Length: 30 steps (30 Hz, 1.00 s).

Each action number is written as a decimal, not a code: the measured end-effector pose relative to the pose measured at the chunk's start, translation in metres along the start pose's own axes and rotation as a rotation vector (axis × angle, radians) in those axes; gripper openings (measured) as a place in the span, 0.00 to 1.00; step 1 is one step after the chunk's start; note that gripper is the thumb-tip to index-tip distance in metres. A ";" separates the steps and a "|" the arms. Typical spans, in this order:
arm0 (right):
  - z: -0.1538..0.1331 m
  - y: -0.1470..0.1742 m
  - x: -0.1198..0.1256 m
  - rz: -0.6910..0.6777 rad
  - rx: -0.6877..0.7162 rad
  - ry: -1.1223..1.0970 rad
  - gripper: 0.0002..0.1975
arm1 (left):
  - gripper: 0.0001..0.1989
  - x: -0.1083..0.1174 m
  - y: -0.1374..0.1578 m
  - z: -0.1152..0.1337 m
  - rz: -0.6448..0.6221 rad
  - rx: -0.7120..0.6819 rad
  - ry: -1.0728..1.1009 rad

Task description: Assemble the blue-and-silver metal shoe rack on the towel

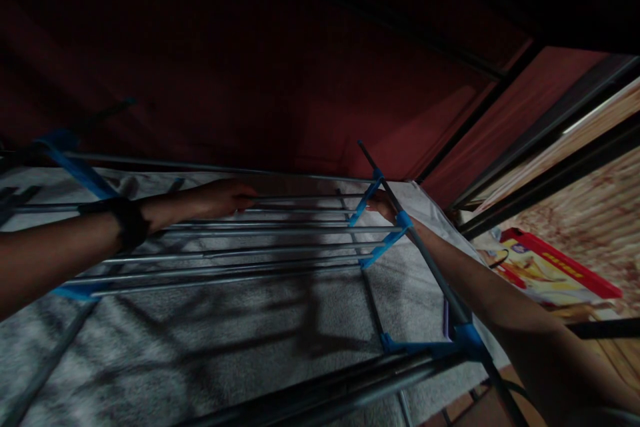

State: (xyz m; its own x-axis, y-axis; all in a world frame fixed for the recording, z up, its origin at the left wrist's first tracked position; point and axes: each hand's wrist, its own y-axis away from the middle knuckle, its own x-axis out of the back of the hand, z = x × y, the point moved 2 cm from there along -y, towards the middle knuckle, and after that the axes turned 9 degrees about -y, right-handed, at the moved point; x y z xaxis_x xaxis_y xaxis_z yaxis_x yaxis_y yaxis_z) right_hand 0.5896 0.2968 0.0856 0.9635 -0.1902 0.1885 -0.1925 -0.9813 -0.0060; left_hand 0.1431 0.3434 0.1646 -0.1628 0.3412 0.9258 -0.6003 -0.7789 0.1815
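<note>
Grey fabric (240,340) lies beneath the blue-jointed rack (310,231), its lower bars (360,393) cut off. The left hand (236,196) curls its fingers around a rod (310,198); whether the right hand (381,207), partly hidden, grips anything, I cannot tell. Shadow swallows the red backdrop (300,107).

It looks like a home, judging by the clothes-drying rack (300,231) and fleecy grey cloth (240,313) spread beneath it.

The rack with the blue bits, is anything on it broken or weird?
Nothing stands out. On the rack, the gray rods run across between blue parts, and none looks snapped. The picture is dark and blurry in places, so a tiny crack could be hidden.
</note>
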 end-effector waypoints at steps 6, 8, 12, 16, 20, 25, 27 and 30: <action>-0.004 0.003 -0.001 -0.012 -0.006 -0.032 0.13 | 0.19 -0.003 -0.001 -0.004 -0.080 0.023 0.063; -0.005 0.004 -0.002 -0.006 -0.012 -0.036 0.13 | 0.18 -0.004 -0.001 -0.005 -0.089 0.020 0.073; -0.006 0.005 -0.005 0.010 -0.029 -0.030 0.11 | 0.19 -0.004 -0.002 -0.006 -0.094 0.046 0.098; -0.007 0.006 -0.006 0.025 -0.039 -0.025 0.10 | 0.19 -0.004 -0.003 -0.005 -0.098 0.035 0.075; -0.007 0.006 -0.006 0.030 -0.042 -0.029 0.09 | 0.21 -0.005 -0.002 -0.007 -0.097 0.044 0.095; -0.005 0.006 -0.006 0.027 -0.034 -0.045 0.08 | 0.23 -0.006 -0.003 -0.011 -0.097 0.033 0.107; -0.004 0.006 -0.005 0.032 -0.030 -0.052 0.08 | 0.24 -0.008 -0.005 -0.013 -0.095 0.036 0.114; -0.002 0.005 -0.004 0.038 -0.027 -0.057 0.09 | 0.25 -0.010 -0.006 -0.016 -0.086 0.025 0.118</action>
State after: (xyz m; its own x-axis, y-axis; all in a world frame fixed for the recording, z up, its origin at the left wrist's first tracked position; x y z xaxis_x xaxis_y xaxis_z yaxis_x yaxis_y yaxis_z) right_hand 0.5846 0.2931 0.0864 0.9642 -0.2295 0.1325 -0.2334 -0.9723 0.0149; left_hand 0.1363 0.3533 0.1491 -0.2031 0.4656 0.8614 -0.5963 -0.7566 0.2683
